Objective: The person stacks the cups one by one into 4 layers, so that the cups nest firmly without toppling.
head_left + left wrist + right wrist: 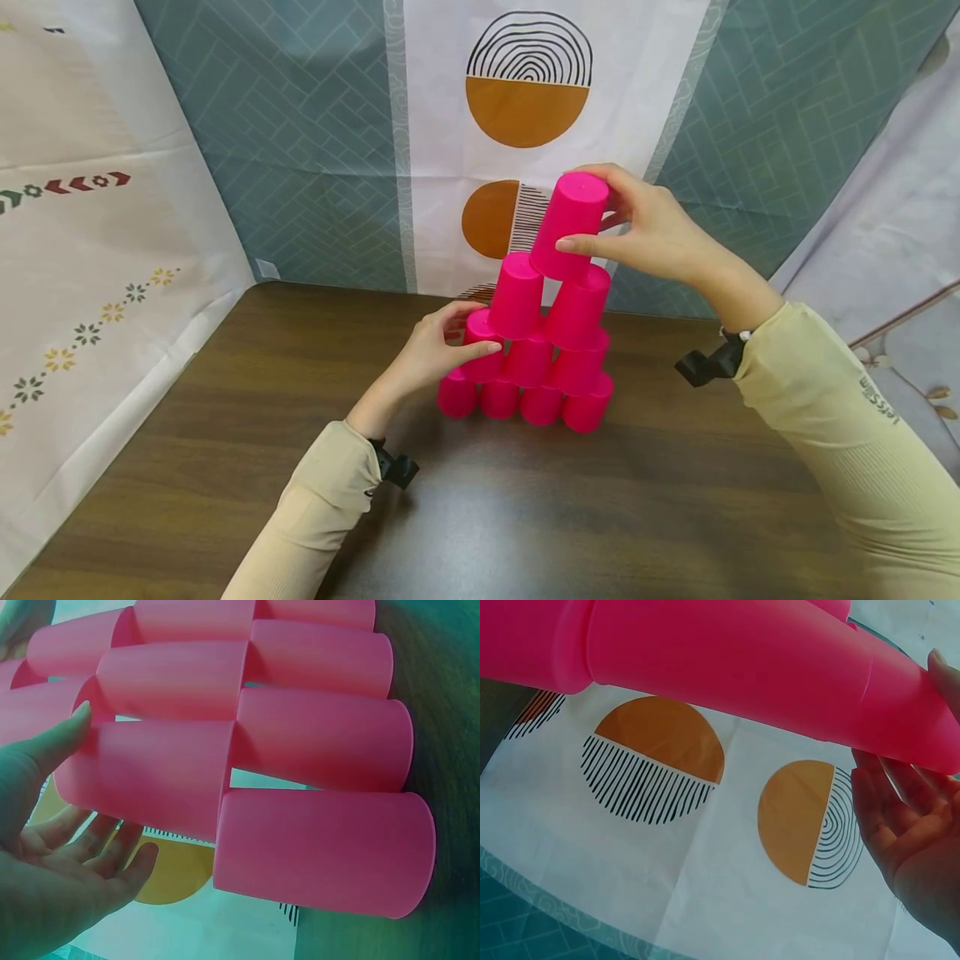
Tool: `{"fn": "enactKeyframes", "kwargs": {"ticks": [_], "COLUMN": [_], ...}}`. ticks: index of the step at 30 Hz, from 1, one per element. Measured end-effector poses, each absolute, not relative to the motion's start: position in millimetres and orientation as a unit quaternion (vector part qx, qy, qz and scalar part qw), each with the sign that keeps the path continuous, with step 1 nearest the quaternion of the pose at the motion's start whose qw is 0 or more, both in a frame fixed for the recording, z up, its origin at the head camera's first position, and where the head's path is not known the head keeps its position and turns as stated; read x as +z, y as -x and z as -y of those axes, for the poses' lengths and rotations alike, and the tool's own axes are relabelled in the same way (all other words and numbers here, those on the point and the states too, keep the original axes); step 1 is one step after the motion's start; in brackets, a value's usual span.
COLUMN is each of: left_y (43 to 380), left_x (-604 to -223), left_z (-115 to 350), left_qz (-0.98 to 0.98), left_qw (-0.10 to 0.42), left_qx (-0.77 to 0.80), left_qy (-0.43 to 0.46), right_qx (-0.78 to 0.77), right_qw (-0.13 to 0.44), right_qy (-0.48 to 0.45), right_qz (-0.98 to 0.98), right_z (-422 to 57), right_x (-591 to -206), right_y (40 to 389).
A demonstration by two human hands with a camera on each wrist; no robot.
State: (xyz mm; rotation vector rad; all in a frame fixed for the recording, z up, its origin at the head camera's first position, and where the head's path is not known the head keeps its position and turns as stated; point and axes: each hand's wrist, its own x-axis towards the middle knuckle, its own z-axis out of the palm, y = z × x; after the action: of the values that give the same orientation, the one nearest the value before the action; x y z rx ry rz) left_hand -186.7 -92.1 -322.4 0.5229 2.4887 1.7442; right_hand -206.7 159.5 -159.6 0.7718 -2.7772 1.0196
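Note:
Plain pink cups, upside down, stand stacked as a pyramid with several cups in the bottom row (542, 405). At its peak, my right hand (652, 221) grips the top cup (572, 218), thumb in front and fingers behind. This cup leans slightly and sits over the two cups of the row below, the left one (517, 296) and the right one (577, 308). Lower down, my left hand (427, 346) curves around the left end cup (154, 769) of the second row, its thumb across the front and its fingertips partly hidden behind the cup.
The pyramid stands on a dark brown wooden table (300, 400), towards its back edge. Close behind it hangs a cloth (442, 150) with orange and black round patterns. A white patterned cloth (97, 292) borders the left side.

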Motion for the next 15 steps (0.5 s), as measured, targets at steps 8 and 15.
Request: {"fn": "enactKeyframes", "kwargs": {"ticks": [8,15], "left_y": [188.3,183.6], "left_x": [-325.5,-318.2], "left_z": [92.9,91.5], "left_qz": [-0.806,-0.804], "left_qw": [0.044,0.050], "left_qx": [0.568,0.573], "left_qy": [-0.159,-0.152], "right_qx": [0.344,0.351], "right_qw": [0.029,0.007], "right_qy": [-0.258,-0.236], "right_qz": [0.902,0.906], "right_z": [-159.2,-161.6], "right_x": [-160.8,-163.0], "right_y": [206.9,205.4]}}
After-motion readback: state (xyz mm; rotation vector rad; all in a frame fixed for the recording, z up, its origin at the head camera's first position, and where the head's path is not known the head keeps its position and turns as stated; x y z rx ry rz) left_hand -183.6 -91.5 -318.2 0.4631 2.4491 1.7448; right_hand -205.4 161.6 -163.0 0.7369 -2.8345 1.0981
